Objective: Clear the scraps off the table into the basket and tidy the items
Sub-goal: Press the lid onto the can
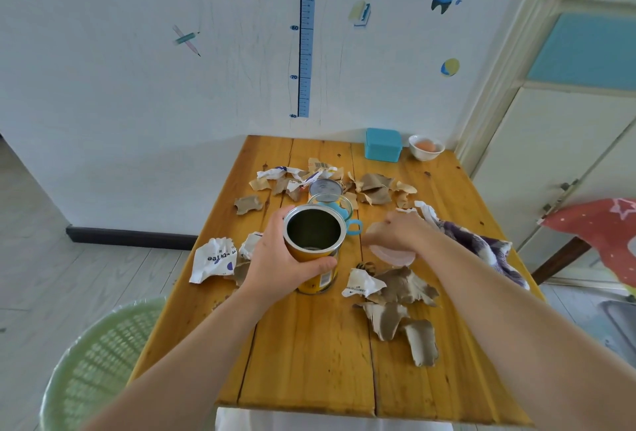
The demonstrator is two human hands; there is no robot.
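Wooden desk (pixel 309 361) running from the near edge to the far wall, littered across its middle. Green mesh basket (pixel 103 355) down at the near left, below the desk's left edge. Purple-and-white cloth (pixel 481 248) heaped at the right edge. Torn brown and white scraps (pixel 402 289) in two drifts, one far beyond the can and one near right, plus a crumpled white piece (pixel 213 258) at the left, closest to the basket.

Open yellow can (pixel 320 279) at the centre, upright, long axis vertical, mouth facing up. Left hand (pixel 275 258) wrapped round the can's wall, fingers and thumb curled on it. Right hand (pixel 395 231) just right of the can, lying over a pale pink lid (pixel 395 256). Too blurred to tell whether gripping the lid or only resting on it. Lid lying flat, beside the can and lower than its rim.

Probably calls for lifting the lid up and leftward onto the mouth, the right hand being nearer. For the scraps, the left hand closer to the basket, but occupied.
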